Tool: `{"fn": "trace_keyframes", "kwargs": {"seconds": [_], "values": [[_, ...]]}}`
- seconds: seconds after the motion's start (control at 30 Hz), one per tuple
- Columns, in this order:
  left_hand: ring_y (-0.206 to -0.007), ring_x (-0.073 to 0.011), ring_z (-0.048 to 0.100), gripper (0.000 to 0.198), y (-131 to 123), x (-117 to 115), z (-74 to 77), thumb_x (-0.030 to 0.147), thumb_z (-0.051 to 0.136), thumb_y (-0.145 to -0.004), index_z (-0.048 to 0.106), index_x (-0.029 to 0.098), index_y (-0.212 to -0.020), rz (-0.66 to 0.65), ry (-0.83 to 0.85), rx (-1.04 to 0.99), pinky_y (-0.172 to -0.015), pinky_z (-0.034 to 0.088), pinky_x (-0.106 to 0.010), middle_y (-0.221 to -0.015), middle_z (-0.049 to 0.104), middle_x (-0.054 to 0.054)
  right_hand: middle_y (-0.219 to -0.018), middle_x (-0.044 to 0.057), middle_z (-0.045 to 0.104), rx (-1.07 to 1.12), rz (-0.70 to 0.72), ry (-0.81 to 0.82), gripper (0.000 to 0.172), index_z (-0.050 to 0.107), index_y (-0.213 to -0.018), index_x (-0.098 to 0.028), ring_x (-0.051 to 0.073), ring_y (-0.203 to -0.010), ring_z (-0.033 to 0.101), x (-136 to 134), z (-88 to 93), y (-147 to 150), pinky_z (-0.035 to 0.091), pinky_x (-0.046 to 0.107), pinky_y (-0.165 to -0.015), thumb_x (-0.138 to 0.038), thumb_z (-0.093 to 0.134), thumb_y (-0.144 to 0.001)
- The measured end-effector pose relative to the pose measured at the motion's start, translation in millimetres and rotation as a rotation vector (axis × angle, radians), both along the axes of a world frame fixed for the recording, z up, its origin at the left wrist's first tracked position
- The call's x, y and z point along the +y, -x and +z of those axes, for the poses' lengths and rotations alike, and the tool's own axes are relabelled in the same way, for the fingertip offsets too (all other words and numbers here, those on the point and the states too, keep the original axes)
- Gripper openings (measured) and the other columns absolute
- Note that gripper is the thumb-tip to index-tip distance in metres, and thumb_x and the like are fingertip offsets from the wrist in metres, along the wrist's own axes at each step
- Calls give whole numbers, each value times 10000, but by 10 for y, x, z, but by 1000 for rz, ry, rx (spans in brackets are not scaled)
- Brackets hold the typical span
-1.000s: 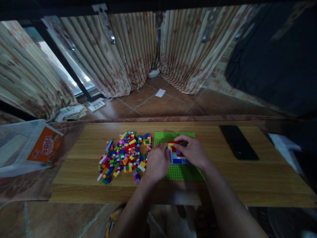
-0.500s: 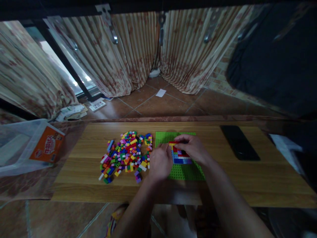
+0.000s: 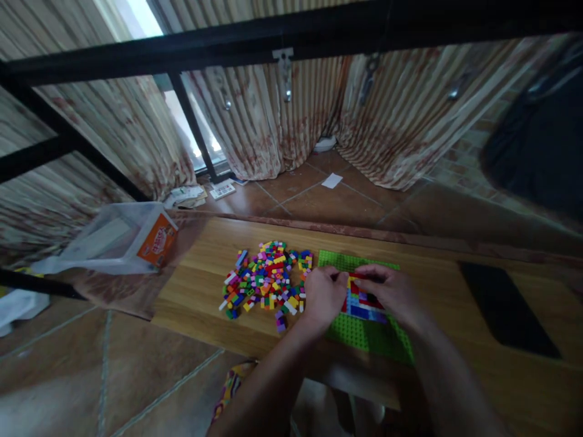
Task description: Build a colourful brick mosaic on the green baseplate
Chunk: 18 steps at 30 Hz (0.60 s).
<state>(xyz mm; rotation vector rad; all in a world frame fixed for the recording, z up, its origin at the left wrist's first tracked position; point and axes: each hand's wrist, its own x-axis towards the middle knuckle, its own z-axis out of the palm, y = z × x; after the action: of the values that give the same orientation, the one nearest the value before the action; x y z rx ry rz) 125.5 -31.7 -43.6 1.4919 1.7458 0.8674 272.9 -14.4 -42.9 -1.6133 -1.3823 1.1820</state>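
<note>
1. Brown floor tiles (image 3: 155, 358) with pale joints are spreading past the near left corner of the wooden table (image 3: 191, 288).
2. Beyond its far edge, striped curtains (image 3: 257, 127) are hanging.
3. Past its far left corner, light is entering through a window (image 3: 182, 124).
4. Beyond its far right corner, a brick-patterned wall (image 3: 473, 152) is showing.

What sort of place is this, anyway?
Most likely a room in someone's home, though I can't be certain: patterned curtains hang over a tiled floor, and colourful toy bricks lie heaped on a wood-grain table.
</note>
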Motion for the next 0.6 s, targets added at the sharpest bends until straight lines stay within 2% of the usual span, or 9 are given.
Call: {"fn": "trace_keyframes", "kwargs": {"seconds": [0.13,0.23,0.33,0.43,0.6], "values": [[-586,-132,564,273,27,-38,58,278,514,-865,681,172,-677,-49,-27,54,-552,362,-238,-643,664,-26,-801,54,739,-44,47,27,295,720,-860,-203,217,-658,673,-2,-41,-48,520,341,-577,-380,734,-625],[-642,-150,601,298,149,-35,134,287,469,-899,695,184,-734,-39,-66,168,-606,398,-247,-708,692,-44,-875,67,746,-116,83,14,345,718,-938,-207,224,-677,685,-10,-62,-92,534,355,-600,-394,727,-648],[-724,-160,636,275,386,23,209,226,452,-897,709,194,-804,-10,-69,269,-668,430,-246,-797,716,-53,-920,69,746,-217,79,-12,378,717,-979,-209,233,-735,694,-27,-54,-130,537,373,-671,-434,702,-676],[-816,-176,656,266,685,101,257,162,456,-872,720,197,-880,84,-15,395,-742,455,-252,-872,724,-67,-943,59,743,-351,37,-56,371,722,-964,-220,249,-836,686,-42,-18,-155,513,398,-777,-486,650,-716],[-954,-207,646,318,1144,143,229,120,447,-853,722,210,-988,168,-14,547,-838,462,-282,-1001,705,-91,-948,48,743,-462,-12,-90,352,720,-947,-239,258,-888,666,-54,37,-167,480,408,-820,-506,561,-781]]}}
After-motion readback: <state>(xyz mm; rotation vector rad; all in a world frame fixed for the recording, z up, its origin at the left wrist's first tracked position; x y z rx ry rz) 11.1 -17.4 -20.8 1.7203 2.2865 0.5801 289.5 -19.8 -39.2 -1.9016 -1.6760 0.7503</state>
